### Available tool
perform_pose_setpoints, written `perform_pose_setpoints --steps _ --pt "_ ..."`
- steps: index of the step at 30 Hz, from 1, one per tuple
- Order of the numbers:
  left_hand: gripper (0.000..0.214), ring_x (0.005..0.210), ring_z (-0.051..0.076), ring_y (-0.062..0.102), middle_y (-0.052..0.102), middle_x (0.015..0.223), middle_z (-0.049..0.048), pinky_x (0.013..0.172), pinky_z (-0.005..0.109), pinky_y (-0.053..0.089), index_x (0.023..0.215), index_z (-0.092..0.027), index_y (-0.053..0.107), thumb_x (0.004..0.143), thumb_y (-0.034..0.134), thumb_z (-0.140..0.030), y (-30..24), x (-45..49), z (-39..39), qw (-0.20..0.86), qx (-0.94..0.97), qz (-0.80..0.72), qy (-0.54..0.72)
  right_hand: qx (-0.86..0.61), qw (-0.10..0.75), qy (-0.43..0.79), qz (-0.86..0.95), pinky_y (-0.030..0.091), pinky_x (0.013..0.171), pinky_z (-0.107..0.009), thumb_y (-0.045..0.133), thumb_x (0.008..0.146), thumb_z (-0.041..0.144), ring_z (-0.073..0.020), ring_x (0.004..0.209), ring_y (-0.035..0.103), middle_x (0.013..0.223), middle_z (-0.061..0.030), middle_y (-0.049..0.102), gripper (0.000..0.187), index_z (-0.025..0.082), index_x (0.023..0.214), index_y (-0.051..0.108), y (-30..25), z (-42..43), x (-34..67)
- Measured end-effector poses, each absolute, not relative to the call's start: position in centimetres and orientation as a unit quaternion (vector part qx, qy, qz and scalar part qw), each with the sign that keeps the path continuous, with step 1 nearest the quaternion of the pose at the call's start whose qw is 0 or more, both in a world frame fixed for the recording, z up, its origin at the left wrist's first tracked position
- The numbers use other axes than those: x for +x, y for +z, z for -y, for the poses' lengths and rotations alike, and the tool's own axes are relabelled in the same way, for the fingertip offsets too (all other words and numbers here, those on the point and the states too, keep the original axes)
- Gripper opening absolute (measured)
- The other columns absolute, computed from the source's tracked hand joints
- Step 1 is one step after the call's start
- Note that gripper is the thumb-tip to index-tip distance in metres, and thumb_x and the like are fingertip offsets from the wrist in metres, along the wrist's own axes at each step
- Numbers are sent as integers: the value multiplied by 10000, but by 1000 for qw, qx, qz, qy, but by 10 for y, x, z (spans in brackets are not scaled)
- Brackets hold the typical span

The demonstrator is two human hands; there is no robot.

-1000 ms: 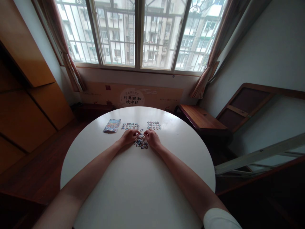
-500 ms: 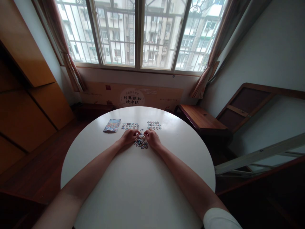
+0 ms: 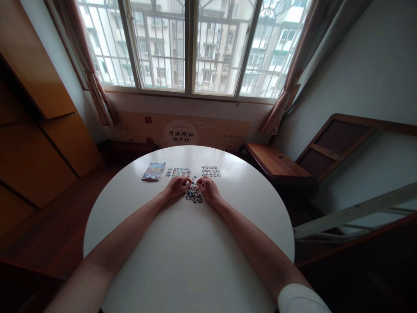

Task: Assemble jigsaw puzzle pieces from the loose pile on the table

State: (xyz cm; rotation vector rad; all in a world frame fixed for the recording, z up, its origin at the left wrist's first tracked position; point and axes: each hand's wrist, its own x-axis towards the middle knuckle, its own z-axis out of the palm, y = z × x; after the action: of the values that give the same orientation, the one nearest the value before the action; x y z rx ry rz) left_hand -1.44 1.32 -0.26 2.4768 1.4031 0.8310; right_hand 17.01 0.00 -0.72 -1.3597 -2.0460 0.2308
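Observation:
A loose pile of small jigsaw pieces (image 3: 193, 195) lies on the white round table (image 3: 189, 252). At the pile's far left edge is my left hand (image 3: 177, 187), its thumb and fingers pinched together. My right hand (image 3: 208, 188) mirrors it on the right side, fingertips also drawn together. What either pinch holds is too small to make out. Beyond the hands, jigsaw pieces are laid out in two groups of rows, a left group (image 3: 178, 172) and a right group (image 3: 211, 171). A single jigsaw piece (image 3: 194, 177) lies between the hands.
A colourful printed packet or picture sheet (image 3: 153, 171) lies left of the rows. Behind the table are a printed cardboard panel (image 3: 208, 126) and a barred window (image 3: 189, 48). A low wooden bench (image 3: 273, 160) stands at the right, with wooden cabinets (image 3: 61, 148) at the left.

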Motion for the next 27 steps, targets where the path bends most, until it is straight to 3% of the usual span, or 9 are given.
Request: perform_pose_setpoints --steps 27 --pt "279 531 92 504 600 588 -14 554 186 339 954 -205 687 807 502 -353 -3 -15 -14 68 834 -473 274 -529 326 86 779 391 692 -220 566 809 223 -129 745 563 825 -33 616 116 184 833 672 -4 2 170"
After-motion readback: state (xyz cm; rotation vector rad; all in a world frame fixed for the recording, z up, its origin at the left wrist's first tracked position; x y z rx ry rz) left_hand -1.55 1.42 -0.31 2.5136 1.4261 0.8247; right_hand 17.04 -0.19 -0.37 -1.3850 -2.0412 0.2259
